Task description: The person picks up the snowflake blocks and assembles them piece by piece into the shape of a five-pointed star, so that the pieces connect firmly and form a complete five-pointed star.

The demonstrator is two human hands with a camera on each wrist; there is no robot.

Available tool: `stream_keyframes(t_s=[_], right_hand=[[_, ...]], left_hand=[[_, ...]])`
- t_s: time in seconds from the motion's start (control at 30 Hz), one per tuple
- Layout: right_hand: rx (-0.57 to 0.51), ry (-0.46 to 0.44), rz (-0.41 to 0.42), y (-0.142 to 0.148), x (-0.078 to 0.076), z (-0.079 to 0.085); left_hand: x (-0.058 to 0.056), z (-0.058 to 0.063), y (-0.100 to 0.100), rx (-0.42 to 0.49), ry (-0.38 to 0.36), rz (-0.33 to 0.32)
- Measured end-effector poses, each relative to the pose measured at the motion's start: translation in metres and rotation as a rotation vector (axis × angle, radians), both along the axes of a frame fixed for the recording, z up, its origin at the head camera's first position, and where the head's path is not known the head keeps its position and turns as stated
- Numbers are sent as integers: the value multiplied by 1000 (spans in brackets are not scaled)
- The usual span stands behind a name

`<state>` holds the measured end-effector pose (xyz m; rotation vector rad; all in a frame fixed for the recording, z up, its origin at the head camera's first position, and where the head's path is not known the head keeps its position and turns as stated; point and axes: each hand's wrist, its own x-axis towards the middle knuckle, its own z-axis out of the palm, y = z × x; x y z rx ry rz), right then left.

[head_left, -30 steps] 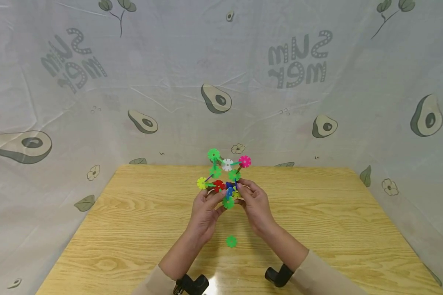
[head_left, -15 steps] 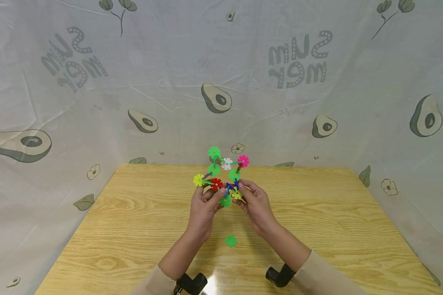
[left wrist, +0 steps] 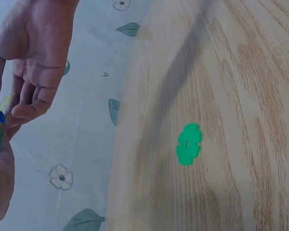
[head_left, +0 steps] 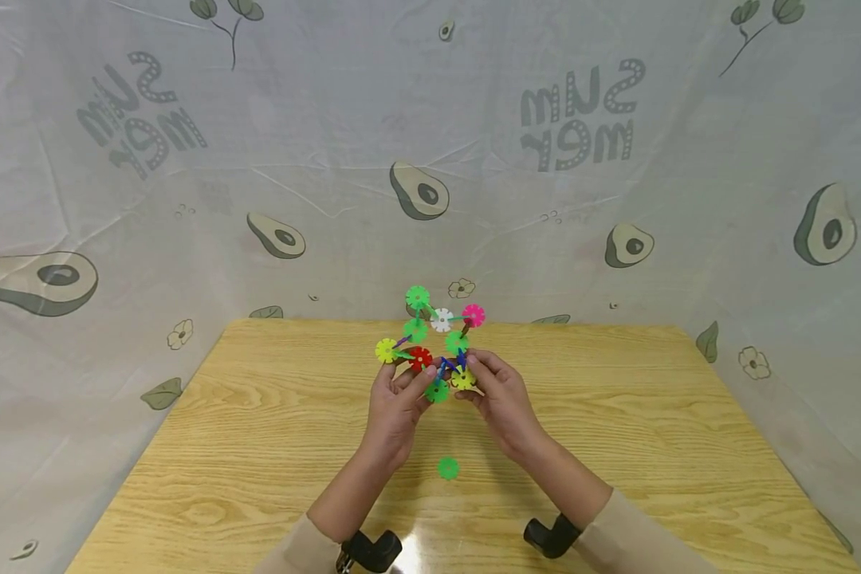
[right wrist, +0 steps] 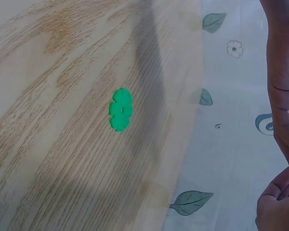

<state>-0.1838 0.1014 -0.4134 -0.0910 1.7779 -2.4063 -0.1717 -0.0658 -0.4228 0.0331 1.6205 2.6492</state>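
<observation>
Both hands hold up a star-shaped ring of linked notched plastic discs above the table. My left hand (head_left: pixel 395 406) pinches its lower left part, by a red disc (head_left: pixel 420 359) and a green disc (head_left: pixel 437 391). On the other side, my right hand (head_left: pixel 501 402) has thumb and fingers at a yellow disc (head_left: pixel 462 377) and a blue disc (head_left: pixel 461 359). A white disc (head_left: pixel 442 320), a pink disc (head_left: pixel 473 316) and a top green disc (head_left: pixel 418 297) form the far end. Most of the ring is cut off in both wrist views.
One loose green disc (head_left: pixel 448 468) lies flat on the wooden table (head_left: pixel 222 446), below and between the hands; both wrist views show it too. Behind the table's far edge hangs a pale printed cloth (head_left: pixel 516 255). Each wrist carries a black camera mount.
The ring has tilted slightly and shifted a little left. Its lower yellow disc now faces the head camera more fully. The right hand's fingers have moved slightly around that disc.
</observation>
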Motion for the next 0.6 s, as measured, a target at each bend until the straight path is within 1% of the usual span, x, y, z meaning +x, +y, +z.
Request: stream_keyframes(t_s=[0.07,0.13,0.2,0.23,0.3,0.37,0.4,0.43,0.5,0.6], right_hand=[[17,0,5,2,0,0],[66,6,9,5,1,-3],[171,16,26,10,1,-8],[246,27,54,13,1,-11],[425,77,147,20,1,-20],[607,171,280,28,1,-31],[672,230,347,31,1,-36],[719,280,404,33,1,-43],[795,369,489,37,1,-55],[866,464,569,39,4,-68]], left_hand=[[0,1,0,5,4,-2],[1,2,0,9,8,-2],[1,3,-1,10,12,-1],[1,3,-1,9,11,1],[1,3,-2,6,14,1],[1,4,-3,4,14,-1],[1,4,-4,3,13,-5],[2,4,-5,1,16,-9],[2,4,-7,-1,20,-18],[2,5,-9,5,18,-33]])
